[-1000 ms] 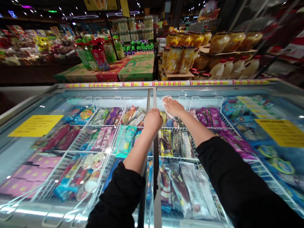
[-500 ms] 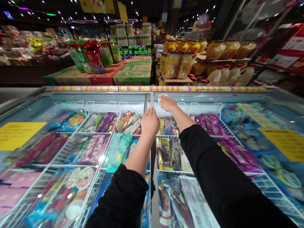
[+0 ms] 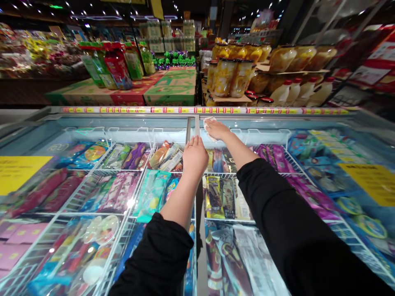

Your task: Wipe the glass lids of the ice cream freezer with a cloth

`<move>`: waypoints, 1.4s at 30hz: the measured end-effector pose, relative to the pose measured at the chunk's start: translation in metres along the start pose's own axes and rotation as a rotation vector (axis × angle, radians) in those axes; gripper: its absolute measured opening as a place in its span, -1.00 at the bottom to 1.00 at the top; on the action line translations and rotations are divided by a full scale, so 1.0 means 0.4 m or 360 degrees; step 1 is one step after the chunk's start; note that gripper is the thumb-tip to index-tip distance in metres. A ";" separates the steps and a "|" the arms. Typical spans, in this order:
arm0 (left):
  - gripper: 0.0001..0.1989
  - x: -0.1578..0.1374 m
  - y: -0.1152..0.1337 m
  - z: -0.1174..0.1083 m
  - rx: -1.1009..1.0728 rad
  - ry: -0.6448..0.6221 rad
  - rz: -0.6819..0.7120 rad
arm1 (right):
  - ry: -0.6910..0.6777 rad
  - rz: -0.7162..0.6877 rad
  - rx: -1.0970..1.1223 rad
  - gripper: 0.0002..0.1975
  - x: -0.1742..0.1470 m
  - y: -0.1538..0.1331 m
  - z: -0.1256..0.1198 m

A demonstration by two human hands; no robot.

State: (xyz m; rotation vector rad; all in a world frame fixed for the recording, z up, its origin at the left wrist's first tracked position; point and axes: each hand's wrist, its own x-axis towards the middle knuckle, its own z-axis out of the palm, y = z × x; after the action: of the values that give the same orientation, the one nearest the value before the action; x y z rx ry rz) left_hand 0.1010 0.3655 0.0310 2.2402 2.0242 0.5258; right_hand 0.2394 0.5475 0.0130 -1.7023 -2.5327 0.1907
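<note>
My right hand [image 3: 217, 129] presses a crumpled white cloth or paper wipe [image 3: 209, 122] against the glass lid [image 3: 247, 122] of a chest freezer, near its far edge, just right of the middle frame bar [image 3: 193, 124]. My left hand [image 3: 195, 158], a ring on one finger, lies flat with its fingers stretched forward by that bar, holding nothing. Its palm side is hidden. Below the glass, wire baskets [image 3: 119, 216] hold wrapped ice creams, among them turquoise packets [image 3: 152, 195] left of my left hand and yellow-brown packets [image 3: 215, 197] under my right arm.
A strip of price labels [image 3: 180, 110] runs along the freezer's far rim. Yellow signs [image 3: 23, 173] lie on the glass at both sides. Behind the freezer stand cartons [image 3: 169, 88] with bottles [image 3: 119, 68], and jars of yellow fruit [image 3: 226, 76]. White jugs with red caps [image 3: 304, 92] stand to the right.
The view has shifted slightly, and the far rim sits a little higher in it. My right hand stays on the wipe near the middle bar; my left hand stays flat in nearly the same place.
</note>
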 end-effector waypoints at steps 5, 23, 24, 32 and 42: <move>-0.41 0.000 -0.002 -0.002 -0.0012 -0.0003 0.0012 | 0.0028 0.0074 0.0013 -0.33 0.020 0.024 -0.012; -0.41 0.003 0.000 0.004 -0.0008 -0.0013 -0.0003 | 0.0008 0.0221 -0.0028 -0.36 -0.041 -0.005 -0.035; -0.41 0.004 -0.001 0.004 -0.0017 -0.0015 -0.0005 | 0.0029 0.0274 -0.0031 -0.36 -0.043 0.004 -0.035; -0.42 0.002 0.007 0.000 -0.0015 0.0028 -0.0022 | 0.0068 0.0307 -0.0054 -0.34 -0.077 -0.026 -0.006; -0.43 0.006 -0.003 0.008 -0.0026 0.0061 0.0022 | 0.0028 0.0556 -0.0037 -0.32 -0.055 0.056 -0.034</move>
State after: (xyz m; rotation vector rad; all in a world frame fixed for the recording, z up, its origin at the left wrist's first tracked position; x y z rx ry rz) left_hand 0.1008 0.3686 0.0279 2.2535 2.0160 0.5888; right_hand 0.2701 0.5361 0.0232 -2.1337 -2.2132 0.1668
